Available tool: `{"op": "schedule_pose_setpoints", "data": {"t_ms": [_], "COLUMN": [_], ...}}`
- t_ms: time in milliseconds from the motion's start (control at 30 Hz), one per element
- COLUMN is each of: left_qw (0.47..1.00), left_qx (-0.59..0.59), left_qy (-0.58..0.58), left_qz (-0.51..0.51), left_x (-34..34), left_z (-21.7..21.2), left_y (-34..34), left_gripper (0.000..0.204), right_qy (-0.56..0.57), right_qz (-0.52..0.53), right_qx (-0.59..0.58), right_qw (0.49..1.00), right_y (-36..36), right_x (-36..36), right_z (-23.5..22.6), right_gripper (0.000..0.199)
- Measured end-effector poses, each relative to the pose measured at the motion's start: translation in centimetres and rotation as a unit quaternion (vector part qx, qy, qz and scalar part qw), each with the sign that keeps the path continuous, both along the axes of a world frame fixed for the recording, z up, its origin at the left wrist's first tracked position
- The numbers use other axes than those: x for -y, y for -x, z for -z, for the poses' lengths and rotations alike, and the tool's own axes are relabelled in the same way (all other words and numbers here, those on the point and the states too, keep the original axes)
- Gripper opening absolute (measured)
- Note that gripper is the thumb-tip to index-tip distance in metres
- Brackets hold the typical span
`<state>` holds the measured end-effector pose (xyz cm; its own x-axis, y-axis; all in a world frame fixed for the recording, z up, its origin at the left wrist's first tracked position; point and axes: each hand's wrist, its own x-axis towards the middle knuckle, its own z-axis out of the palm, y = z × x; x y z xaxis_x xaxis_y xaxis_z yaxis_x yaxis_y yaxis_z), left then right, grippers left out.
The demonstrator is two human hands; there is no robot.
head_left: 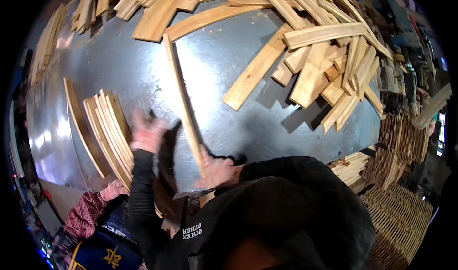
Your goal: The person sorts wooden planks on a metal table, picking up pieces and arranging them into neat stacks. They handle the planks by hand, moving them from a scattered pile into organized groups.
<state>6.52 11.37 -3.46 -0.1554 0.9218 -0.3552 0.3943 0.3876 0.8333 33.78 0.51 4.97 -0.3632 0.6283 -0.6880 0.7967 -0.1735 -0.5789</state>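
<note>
A long, narrow wooden slat (180,93) stretches from the middle of the metal table (210,79) toward me. My right hand (217,171), in a pinkish glove, is closed on its near end. To the left of that slat, my left hand (147,132), also gloved, hovers with fingers spread and somewhat blurred, holding nothing. Just beyond it on the left stands a row of several slats (107,124) on edge, close together. A separate slat (83,127) stands on edge farther left.
A co-worker's gloved hand (113,190) touches the near end of the slat row. Loose boards (329,69) lie heaped at the right; more boards (162,12) line the far edge. Stacked wood strips (396,141) stand beyond the table's right side.
</note>
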Motion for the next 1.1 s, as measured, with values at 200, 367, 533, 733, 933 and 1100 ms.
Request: {"op": "schedule_pose_setpoints", "data": {"t_ms": [200, 367, 533, 733, 933, 1100], "left_qw": [0.965, 0.977, 0.827, 0.956, 0.633, 0.791], "left_qx": [0.229, -0.211, -0.553, 0.289, 0.748, 0.551], "left_qy": [0.127, 0.003, 0.093, 0.018, 0.195, 0.143], "left_qz": [-0.023, -0.013, -0.029, -0.049, 0.043, -0.224], "left_x": [5.1, 9.3, 11.1, 3.6, 0.8, 0.4], "left_z": [-4.1, -4.9, -5.7, -5.6, -7.6, -2.1], "left_y": [-8.3, -5.6, -4.8, -14.2, -27.6, -30.1], "left_gripper": [0.044, 0.046, 0.085, 0.065, 0.064, 0.036], "right_qy": [-0.552, -0.523, -0.261, -0.619, -0.605, -0.511], "right_qz": [-0.335, -0.138, -0.226, -0.307, -0.171, 0.153], "right_qx": [0.073, 0.372, 0.458, -0.055, -0.007, 0.287], "right_qw": [0.760, 0.754, 0.819, 0.721, 0.778, 0.796], "right_y": [-10.4, -30.8, -33.1, -22.4, -20.3, -34.2], "right_x": [-11.6, -30.7, -33.6, -22.4, -25.7, -36.7], "right_z": [10.2, -0.7, -2.4, -5.6, -3.2, 8.0], "right_gripper": [0.061, 0.085, 0.078, 0.027, 0.086, 0.105]}}
